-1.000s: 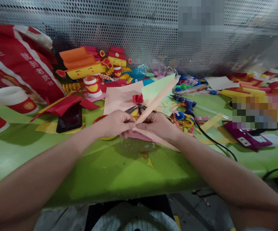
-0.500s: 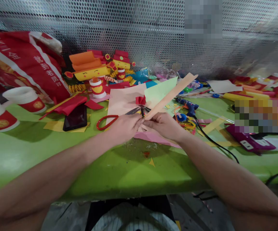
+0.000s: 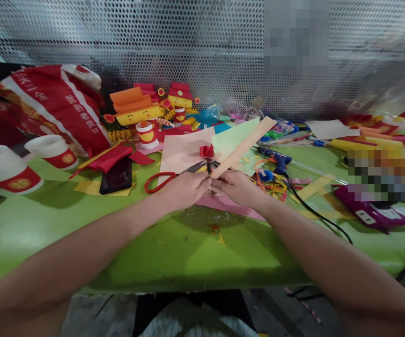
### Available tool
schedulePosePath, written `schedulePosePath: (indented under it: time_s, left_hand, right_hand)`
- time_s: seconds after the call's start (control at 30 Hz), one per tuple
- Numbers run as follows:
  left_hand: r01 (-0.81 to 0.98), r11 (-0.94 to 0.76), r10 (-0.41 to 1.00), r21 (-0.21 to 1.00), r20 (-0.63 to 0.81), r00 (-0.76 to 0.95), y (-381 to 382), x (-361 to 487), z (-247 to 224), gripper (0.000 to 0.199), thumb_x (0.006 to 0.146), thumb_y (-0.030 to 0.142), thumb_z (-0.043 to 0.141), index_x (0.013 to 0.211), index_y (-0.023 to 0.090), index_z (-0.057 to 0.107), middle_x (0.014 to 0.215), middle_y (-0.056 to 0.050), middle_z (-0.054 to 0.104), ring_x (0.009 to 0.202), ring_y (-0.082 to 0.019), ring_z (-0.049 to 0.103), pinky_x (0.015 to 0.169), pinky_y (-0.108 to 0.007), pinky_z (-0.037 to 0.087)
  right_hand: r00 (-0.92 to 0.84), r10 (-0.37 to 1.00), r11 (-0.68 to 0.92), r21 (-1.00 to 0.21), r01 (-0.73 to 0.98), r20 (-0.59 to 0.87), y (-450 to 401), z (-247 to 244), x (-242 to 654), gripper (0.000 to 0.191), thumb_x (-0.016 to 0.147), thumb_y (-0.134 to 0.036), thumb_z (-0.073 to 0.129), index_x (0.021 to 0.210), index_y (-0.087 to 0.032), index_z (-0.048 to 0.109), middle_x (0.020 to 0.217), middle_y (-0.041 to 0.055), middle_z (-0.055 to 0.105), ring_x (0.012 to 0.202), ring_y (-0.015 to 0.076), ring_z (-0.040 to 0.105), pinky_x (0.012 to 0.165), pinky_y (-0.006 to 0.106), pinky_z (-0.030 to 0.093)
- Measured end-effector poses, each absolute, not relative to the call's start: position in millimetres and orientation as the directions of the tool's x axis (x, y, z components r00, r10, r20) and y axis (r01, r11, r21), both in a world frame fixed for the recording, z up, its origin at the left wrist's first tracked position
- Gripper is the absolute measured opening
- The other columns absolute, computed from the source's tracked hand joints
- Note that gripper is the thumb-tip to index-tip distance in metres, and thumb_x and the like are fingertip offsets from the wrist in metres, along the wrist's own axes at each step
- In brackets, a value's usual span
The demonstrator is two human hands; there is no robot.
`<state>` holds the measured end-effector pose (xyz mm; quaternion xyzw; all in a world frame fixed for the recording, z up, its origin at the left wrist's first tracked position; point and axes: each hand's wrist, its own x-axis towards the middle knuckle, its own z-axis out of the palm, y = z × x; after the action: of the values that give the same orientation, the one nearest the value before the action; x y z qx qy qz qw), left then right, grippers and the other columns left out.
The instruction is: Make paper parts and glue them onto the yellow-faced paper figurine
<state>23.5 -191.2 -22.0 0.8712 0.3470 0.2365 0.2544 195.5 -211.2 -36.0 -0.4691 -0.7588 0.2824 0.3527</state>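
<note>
Peach paper strip (image 3: pixel 242 147) slants up-right over the desk (image 3: pixel 135 262), low end clamped in the fingers of left hand (image 3: pixel 190 189) and right hand (image 3: pixel 240 188); exact grip hard to see. Red-handled scissors (image 3: pixel 148 185) beside left hand. Blue glue gun (image 3: pixel 280 163) off right, smartphone (image 3: pixel 117 175) further left.

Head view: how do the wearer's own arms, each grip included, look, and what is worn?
Left forearm and right forearm: bare, no sleeves, watch or bracelet visible. Left grip and right grip: human hands, ungloved. Below, a pale, striped garment shows.
</note>
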Motion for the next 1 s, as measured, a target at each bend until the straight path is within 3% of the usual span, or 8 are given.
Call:
schedulePosePath:
  time_s: [0.17,0.37,0.57,0.83,1.0]
  left_hand:
    - [0.489,-0.578,0.727,0.653,0.14,0.672,-193,22,-17,0.03,0.087,0.025,0.04,0.058,0.021,0.045,0.051,0.003,0.048,0.05,-0.012,0.045,0.053,-0.026,0.034]
    - [0.547,-0.566,0.804,0.617,0.269,0.53,-201,24,-32,0.027,0.087,0.025,0.041,0.06,0.021,0.044,0.057,0.001,0.049,0.055,-0.014,0.046,0.054,-0.026,0.035]
    - [0.594,-0.532,0.837,0.603,0.268,0.477,-205,24,-38,0.027,0.085,0.024,0.043,0.059,0.021,0.042,0.053,0.002,0.046,0.053,-0.014,0.044,0.053,-0.026,0.033]
    - [0.43,-0.304,0.893,0.85,0.097,0.44,-210,24,-37,0.032,0.089,0.032,0.039,0.059,0.021,0.044,0.041,0.005,0.046,0.036,-0.01,0.042,0.042,-0.022,0.032]
    - [0.157,-0.089,0.857,0.984,-0.005,0.516,-205,19,-40,0.034,0.085,0.042,0.046,0.062,0.018,0.049,0.044,0.003,0.051,0.036,-0.008,0.048,0.04,-0.02,0.037]
  right_hand:
    - [-0.353,0.899,0.394,-0.83,0.395,0.259,-211,-37,198,0.023,0.079,-0.035,0.053,0.073,-0.018,0.068,0.071,0.0023,0.067,0.065,0.0163,0.057,0.062,0.028,0.044]
    - [-0.314,0.907,0.402,-0.792,0.459,0.279,-215,-37,193,0.022,0.081,-0.033,0.052,0.072,-0.019,0.067,0.07,0.0017,0.065,0.064,0.0145,0.055,0.061,0.026,0.042]
    - [-0.376,0.9,0.397,-0.777,0.489,0.223,-215,-41,189,0.024,0.084,-0.034,0.049,0.079,-0.018,0.066,0.078,0.0039,0.066,0.071,0.0156,0.057,0.064,0.027,0.044]
    - [-0.413,0.881,0.385,-0.856,0.345,0.23,-212,-40,189,0.019,0.083,-0.032,0.052,0.08,-0.02,0.066,0.078,0.002,0.068,0.073,0.0163,0.059,0.07,0.028,0.046]
    - [-0.501,0.841,0.356,-0.905,0.232,0.202,-219,-34,186,0.024,0.086,-0.03,0.048,0.074,-0.021,0.067,0.076,0.0018,0.069,0.076,0.0159,0.062,0.078,0.03,0.047]
